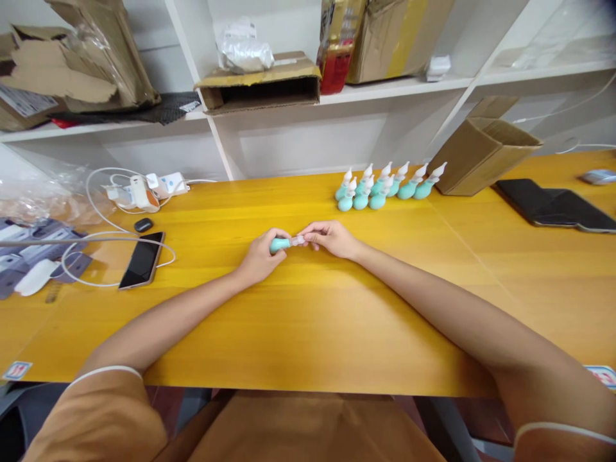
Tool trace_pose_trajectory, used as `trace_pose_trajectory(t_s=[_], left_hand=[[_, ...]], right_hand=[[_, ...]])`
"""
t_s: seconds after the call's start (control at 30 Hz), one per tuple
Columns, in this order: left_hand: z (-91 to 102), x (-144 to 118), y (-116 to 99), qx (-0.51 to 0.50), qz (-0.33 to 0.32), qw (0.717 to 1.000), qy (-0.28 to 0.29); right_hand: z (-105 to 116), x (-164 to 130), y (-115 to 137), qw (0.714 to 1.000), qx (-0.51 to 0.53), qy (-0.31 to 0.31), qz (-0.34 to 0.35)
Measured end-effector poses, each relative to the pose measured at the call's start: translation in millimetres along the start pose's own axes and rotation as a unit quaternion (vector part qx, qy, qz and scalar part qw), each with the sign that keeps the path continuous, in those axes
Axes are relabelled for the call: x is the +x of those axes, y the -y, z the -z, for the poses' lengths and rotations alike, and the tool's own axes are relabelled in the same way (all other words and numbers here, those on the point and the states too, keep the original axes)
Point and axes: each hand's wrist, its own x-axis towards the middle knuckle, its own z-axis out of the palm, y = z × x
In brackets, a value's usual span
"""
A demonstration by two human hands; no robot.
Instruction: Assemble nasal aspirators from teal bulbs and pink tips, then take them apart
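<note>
- On the yellow desk (337, 333), head view: cluster of teal bulbs (377, 201) with whitish nozzles, standing in two rows; taken as landmark.
- Nearer the wearer than the cluster and to its left: one teal bulb (279, 245), held sideways, translucent nozzle (296, 240) pointing right. Cannot tell whether it touches the desk.
- Left hand (260, 260): fingers curled, bulb gripped between thumb and forefinger.
- Right hand (337, 239): thumb and forefinger pinching the nozzle's end; remaining fingers bent, partly hidden.
- Well left of cluster: phone (141, 262), small black case (143, 225) just beyond it, white chargers (144, 192) with cables farther back.
- Just right of cluster: open carton (481, 154); beyond that, black folded case (543, 202).
- Behind and above cluster: white shelf (385, 89) bearing boxes.
</note>
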Motion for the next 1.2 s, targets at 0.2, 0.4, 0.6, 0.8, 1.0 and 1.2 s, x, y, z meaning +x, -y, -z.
trace_pose_trajectory(t_s=[0.2, 0.4, 0.6, 0.8, 1.0, 1.2], left_hand=[[1.5, 7, 8, -0.227, 0.081, 0.971, 0.001], [0.4, 3, 5, -0.169, 0.017, 0.985, -0.015], [-0.7, 2, 4, -0.104, 0.023, 0.994, -0.033], [-1.6, 4, 8, -0.062, -0.001, 0.996, -0.062], [-1.6, 5, 6, -0.091, 0.047, 0.993, -0.055], [-0.2, 5, 4, -0.118, 0.054, 0.990, -0.048]], right_hand=[[0, 1, 8, 0.995, 0.097, -0.014, 0.003], [-6, 0, 9, 0.994, 0.106, -0.002, 0.013], [-18, -1, 2, 0.999, 0.009, -0.028, 0.021], [-22, -4, -1, 0.998, -0.026, -0.055, 0.023], [-26, -7, 2, 0.996, -0.049, -0.042, 0.066], [-30, -16, 9, 0.957, -0.201, -0.056, 0.201]])
